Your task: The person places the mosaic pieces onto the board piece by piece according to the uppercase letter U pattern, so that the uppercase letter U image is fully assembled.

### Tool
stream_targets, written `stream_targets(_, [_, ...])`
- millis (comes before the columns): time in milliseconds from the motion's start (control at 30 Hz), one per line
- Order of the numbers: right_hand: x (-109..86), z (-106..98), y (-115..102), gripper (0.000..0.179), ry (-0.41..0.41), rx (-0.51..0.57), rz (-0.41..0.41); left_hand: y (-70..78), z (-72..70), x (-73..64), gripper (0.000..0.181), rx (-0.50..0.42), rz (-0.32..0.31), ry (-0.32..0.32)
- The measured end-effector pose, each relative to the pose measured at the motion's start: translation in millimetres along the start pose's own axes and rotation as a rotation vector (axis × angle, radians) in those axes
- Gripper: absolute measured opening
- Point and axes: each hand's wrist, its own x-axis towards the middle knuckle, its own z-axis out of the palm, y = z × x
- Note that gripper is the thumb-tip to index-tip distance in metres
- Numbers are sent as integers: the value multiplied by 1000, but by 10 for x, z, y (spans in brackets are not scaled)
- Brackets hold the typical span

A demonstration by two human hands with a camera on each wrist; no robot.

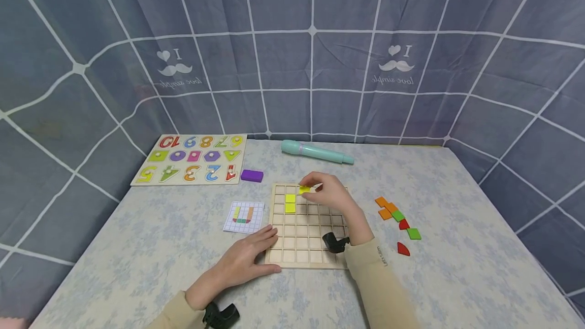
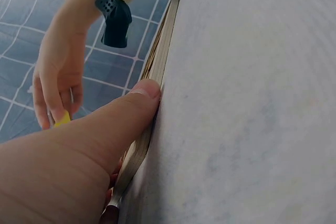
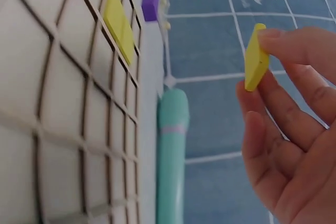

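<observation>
Between thumb and fingers, my right hand (image 1: 326, 192) pinches a yellow square tile (image 3: 256, 57) over the far part of a wooden grid board (image 1: 305, 264). Two yellow tiles (image 1: 290, 203) lie one behind the other in cells toward the board's left side. My left hand (image 1: 244, 258) rests at the board's near left corner, fingers over its left edge and thumb (image 2: 144, 90) along the near edge. Left of the board lies a pattern card (image 1: 227, 223) printed with a U-like shape of yellow, orange, green and red on a grid.
Right of the board lie loose orange tiles (image 1: 385, 214), green tiles (image 1: 414, 234) and red pieces (image 1: 403, 249). A purple block (image 1: 252, 175) sits behind the card, near a number puzzle board (image 1: 183, 164). At the back lies a teal marker-shaped stick (image 1: 317, 152); a tiled-pattern curtain (image 1: 288, 60) surrounds the table.
</observation>
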Motion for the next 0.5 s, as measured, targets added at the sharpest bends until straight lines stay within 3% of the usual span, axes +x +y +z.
stream_targets(300, [61, 301, 4, 21, -114, 6, 61, 14, -6, 3, 72, 0, 13, 6])
stream_targets(500, [81, 409, 53, 20, -163, 26, 56, 14, -10, 3, 72, 8, 15, 8])
